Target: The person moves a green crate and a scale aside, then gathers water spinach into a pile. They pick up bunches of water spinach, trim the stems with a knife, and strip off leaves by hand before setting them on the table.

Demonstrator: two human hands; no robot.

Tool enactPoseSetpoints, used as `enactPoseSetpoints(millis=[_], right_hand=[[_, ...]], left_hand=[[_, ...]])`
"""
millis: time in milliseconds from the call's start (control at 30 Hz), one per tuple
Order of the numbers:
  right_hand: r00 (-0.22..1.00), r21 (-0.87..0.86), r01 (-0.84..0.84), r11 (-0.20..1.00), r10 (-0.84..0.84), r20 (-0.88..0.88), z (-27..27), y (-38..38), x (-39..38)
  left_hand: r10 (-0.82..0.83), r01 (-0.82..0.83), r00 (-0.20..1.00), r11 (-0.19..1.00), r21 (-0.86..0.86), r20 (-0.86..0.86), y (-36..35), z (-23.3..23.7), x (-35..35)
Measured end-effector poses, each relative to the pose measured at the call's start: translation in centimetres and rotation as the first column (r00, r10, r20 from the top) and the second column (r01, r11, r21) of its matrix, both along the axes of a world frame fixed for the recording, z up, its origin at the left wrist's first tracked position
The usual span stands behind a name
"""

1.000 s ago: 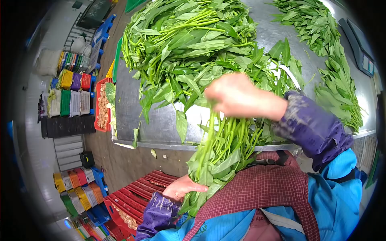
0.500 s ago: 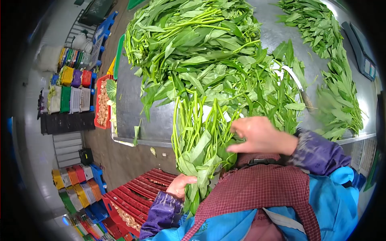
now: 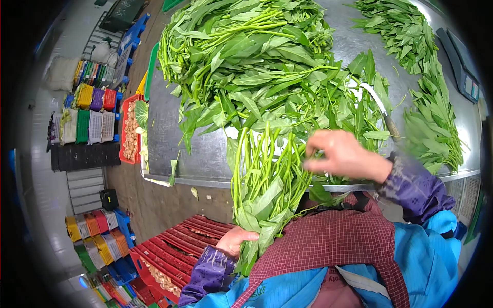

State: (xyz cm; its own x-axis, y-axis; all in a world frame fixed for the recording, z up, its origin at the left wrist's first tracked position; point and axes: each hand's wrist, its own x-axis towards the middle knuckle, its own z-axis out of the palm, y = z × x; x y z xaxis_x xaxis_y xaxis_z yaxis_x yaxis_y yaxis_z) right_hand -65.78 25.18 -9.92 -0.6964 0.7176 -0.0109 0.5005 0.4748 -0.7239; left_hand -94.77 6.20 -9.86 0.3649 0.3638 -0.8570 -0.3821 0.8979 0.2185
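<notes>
My left hand [image 3: 235, 240] grips the leafy end of a bundle of green water-spinach stalks [image 3: 264, 179], held low against my apron with the cut stems pointing up toward the table. My right hand [image 3: 341, 154] is at the bundle's right side, fingers pinching among the stems near the table's front edge. A big heap of the same greens [image 3: 251, 56] lies on the steel table [image 3: 203, 159] just beyond. A knife [image 3: 377, 105] rests on the table, partly buried in leaves.
A second row of greens [image 3: 426, 87] lies at the table's right. Red crates [image 3: 169, 251] sit on the floor under my left hand. Coloured crates [image 3: 87, 123] line the left wall; a red crate of pale produce [image 3: 131, 133] stands beside the table.
My right hand dropped from the heap to the bundle, then rose slightly. The bundle has shifted right and its stems now stand more upright; my left hand keeps its grip.
</notes>
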Motion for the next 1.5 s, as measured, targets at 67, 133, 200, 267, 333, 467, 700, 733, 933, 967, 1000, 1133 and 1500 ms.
enactPoseSetpoints(millis=[67, 133, 200, 267, 333, 467, 700, 733, 933, 967, 1000, 1133, 1500], right_hand=[[0.995, 0.034, -0.058, 0.998, 0.055, 0.08, 0.0, -1.7, -1.2], [0.994, 0.031, -0.063, 0.998, 0.06, 0.086, -1.5, -1.9, -1.8], [0.994, 0.392, 0.028, 0.92, -0.068, 0.088, -2.9, -1.0, -1.7], [0.95, 0.602, 0.15, 0.784, -0.282, 0.131, -4.5, 1.8, -0.4], [0.905, 0.487, 0.249, 0.837, -0.38, 0.192, -4.9, 4.9, 2.1], [0.972, 0.295, 0.039, 0.955, 0.033, -0.234, -0.1, 2.1, -0.4], [0.96, 0.439, -0.057, 0.896, 0.171, -0.223, -0.9, 2.8, -1.8], [0.974, 0.436, 0.102, 0.894, -0.002, -0.225, -2.0, 4.8, -0.3], [0.997, 0.44, 0.07, 0.895, -0.048, -0.061, -0.2, 2.2, -0.5], [0.983, 0.383, -0.054, 0.922, 0.117, -0.141, -0.4, 1.1, -1.2], [0.963, 0.24, -0.119, 0.963, 0.17, -0.207, -0.3, 0.4, -1.9], [0.953, 0.021, -0.227, 0.974, 0.227, -0.199, -1.4, -1.0, -3.1], [0.809, -0.855, -0.444, 0.267, -0.291, -0.511, 2.4, 1.9, -1.5]], left_hand=[[-0.024, 0.027, 0.999, 0.998, 0.06, -0.036, 0.1, 0.3, 0.3], [-0.045, 0.054, 0.996, 0.991, 0.12, -0.076, 0.3, 0.6, 0.4], [-0.064, 0.072, 0.993, 0.993, 0.088, -0.096, 0.3, 0.8, 0.3], [-0.086, 0.094, 0.993, 0.991, 0.097, -0.087, -0.5, 0.3, -0.1], [-0.104, 0.112, 0.992, 0.988, 0.11, -0.073, -0.6, 0.2, -0.2], [-0.145, 0.15, 0.987, 0.985, 0.083, -0.067, -0.2, 0.4, -0.2], [-0.106, 0.11, 0.994, 0.988, 0.107, -0.037, 0.2, -0.3, -0.5], [-0.093, 0.096, 0.995, 0.992, 0.08, -0.04, 0.1, -0.3, -0.6], [-0.037, 0.037, 0.999, 0.99, 0.139, -0.005, 0.5, 0.0, -0.2], [-0.039, 0.04, 0.999, 0.99, 0.132, -0.013, 0.7, -0.1, -0.3], [-0.039, 0.04, 0.999, 0.988, 0.15, -0.01, 0.9, 0.0, -0.1], [-0.053, 0.06, 0.997, 0.985, 0.163, -0.049, 1.6, 0.9, 0.3], [-0.086, 0.09, 0.995, 0.99, 0.106, -0.04, 2.0, 0.9, 0.6]])
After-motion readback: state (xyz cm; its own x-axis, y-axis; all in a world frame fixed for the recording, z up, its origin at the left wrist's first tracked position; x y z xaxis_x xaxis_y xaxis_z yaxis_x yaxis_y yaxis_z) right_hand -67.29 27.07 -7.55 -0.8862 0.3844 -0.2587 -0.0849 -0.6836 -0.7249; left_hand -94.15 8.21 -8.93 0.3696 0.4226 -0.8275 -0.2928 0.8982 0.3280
